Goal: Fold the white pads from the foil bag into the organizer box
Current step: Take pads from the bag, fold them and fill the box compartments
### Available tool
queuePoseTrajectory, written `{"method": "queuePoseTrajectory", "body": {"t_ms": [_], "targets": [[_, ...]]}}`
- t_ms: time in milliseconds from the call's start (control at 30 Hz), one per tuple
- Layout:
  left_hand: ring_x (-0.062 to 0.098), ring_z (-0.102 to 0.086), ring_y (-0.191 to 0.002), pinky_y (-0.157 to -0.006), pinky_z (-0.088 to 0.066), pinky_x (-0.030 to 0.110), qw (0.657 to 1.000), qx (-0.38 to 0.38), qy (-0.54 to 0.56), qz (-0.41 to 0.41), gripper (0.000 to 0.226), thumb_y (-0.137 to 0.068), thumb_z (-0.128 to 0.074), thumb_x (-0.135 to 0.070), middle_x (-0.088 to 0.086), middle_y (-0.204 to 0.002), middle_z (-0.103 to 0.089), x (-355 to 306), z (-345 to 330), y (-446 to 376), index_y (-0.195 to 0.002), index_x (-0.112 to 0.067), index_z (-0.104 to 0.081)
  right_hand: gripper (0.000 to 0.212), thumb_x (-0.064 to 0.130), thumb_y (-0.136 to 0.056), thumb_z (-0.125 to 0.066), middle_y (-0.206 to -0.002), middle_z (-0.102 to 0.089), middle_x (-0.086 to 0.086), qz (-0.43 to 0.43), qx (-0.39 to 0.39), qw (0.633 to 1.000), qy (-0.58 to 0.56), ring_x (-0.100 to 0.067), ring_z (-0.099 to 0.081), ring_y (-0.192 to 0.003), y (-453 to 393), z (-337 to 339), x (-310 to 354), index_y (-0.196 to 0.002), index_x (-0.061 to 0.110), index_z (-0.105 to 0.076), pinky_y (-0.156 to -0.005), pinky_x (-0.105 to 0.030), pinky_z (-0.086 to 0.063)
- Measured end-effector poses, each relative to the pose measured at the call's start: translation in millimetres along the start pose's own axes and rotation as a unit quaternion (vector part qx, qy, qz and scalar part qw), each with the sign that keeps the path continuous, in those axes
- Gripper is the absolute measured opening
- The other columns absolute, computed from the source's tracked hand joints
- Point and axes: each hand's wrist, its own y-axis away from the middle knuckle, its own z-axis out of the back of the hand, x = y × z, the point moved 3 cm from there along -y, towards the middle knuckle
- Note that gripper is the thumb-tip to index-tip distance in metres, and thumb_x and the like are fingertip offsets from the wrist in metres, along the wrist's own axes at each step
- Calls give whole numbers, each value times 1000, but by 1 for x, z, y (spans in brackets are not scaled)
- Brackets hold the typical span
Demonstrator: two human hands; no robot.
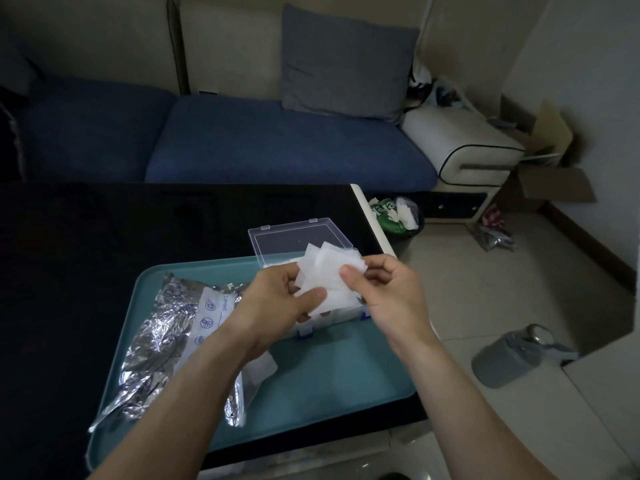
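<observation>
Reaching in from the bottom edge of the frame, a person's two bare forearms meet at center, where the left hand (pixel 277 299) and right hand (pixel 388 289) together hold a loose sheaf of white pads (pixel 329 275). The left thumb presses the pads' lower edge against curled fingers (pixel 294 282); the right thumb and fingers pinch their upper right corner. Below, a teal tray (pixel 346 375) rests on a black worktop (pixel 69 254). On the tray's left side lies a crumpled foil bag (pixel 162 334) with a white printed label, one more white pad (pixel 261 367) lying beside it under the left wrist. Just behind the hands, on the tray's far edge, a clear plastic organizer box (pixel 332 318) with blue latches stands with its lid (pixel 294 239) raised. Farther back runs a blue sofa (pixel 277 147); a grey bottle (pixel 512 358) lies on the tiled floor at right.
</observation>
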Motion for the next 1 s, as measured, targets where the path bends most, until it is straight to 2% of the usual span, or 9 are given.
{"method": "queuePoseTrajectory", "body": {"t_ms": [133, 233, 333, 433, 533, 667, 833, 933, 1000], "targets": [[9, -61, -52, -53, -51, 20, 996, -83, -14, 16, 2, -91, -67, -6, 13, -78, -74, 5, 3, -2, -90, -5, -68, 29, 10, -79, -80, -86, -74, -2, -49, 22, 983, -178, -11, -62, -67, -3, 5, 9, -103, 13, -64, -57, -21, -52], [21, -70, -60, -57, -56, 23, 987, -153, 39, 9, 5, -91, -66, -7, 13, -77, -74, 7, 8, -3, -95, -5, -68, 48, 10, -70, -77, -91, -73, -7, -110, 78, 948, -288, -15, -63, -69, -3, 4, 11, -116, 9, -61, -53, -20, -52], [20, -74, -67, -59, -59, 26, 972, -194, 135, 7, 8, -91, -65, -2, 6, -83, -75, 5, 8, -2, -91, -9, -67, 54, 7, -71, -75, -86, -73, -8, -154, 137, 941, -267, -15, -69, -71, 5, -5, 8, -123, 0, -61, -55, -20, -56], [22, -74, -72, -62, -58, 32, 966, -207, 154, 15, 4, -89, -68, -6, 5, -81, -76, 8, 6, -3, -92, -9, -68, 39, 4, -78, -72, -82, -74, -11, -199, 167, 929, -262, -16, -72, -72, 14, -16, 5, -115, -4, -64, -59, -21, -59], [22, -74, -78, -65, -57, 32, 959, -194, 205, 24, 10, -91, -67, -8, 6, -87, -77, 10, -1, -2, -101, -8, -68, 17, 5, -88, -69, -83, -74, -8, -220, 156, 931, -244, -15, -71, -70, 18, -28, 0, -104, -1, -68, -64, -25, -60], [22, -74, -80, -69, -58, 33, 951, -189, 244, 21, 9, -96, -61, -13, 8, -89, -77, 7, -9, -1, -98, -9, -69, 26, 15, -88, -75, -93, -73, -6, -205, 83, 955, -198, -14, -68, -77, 16, -32, -9, -111, 6, -71, -62, -24, -55], [24, -74, -77, -76, -60, 40, 962, -192, 192, -3, 13, -96, -59, -14, 7, -80, -76, 3, -8, -1, -90, -8, -68, 4, 11, -88, -74, -85, -74, -3, -152, 52, 971, -179, -11, -69, -71, 8, -22, 0, -90, 11, -71, -65, -26, -57], [27, -71, -73, -72, -60, 48, 967, -232, 104, -5, 18, -96, -60, -19, 16, -78, -73, 7, -2, -2, -86, -4, -66, 8, 10, -86, -77, -76, -69, 2, -114, 9, 981, -159, -8, -63, -62, 1, -9, 2, -88, 13, -70, -63, -25, -58], [25, -70, -67, -67, -61, 44, 968, -243, 58, -14, 19, -96, -60, -18, 17, -75, -72, 7, 4, -2, -82, -6, -64, 9, 10, -85, -77, -82, -69, 0, -86, 6, 979, -185, -12, -62, -67, -3, 0, 4, -88, 15, -70, -63, -25, -56]]}}
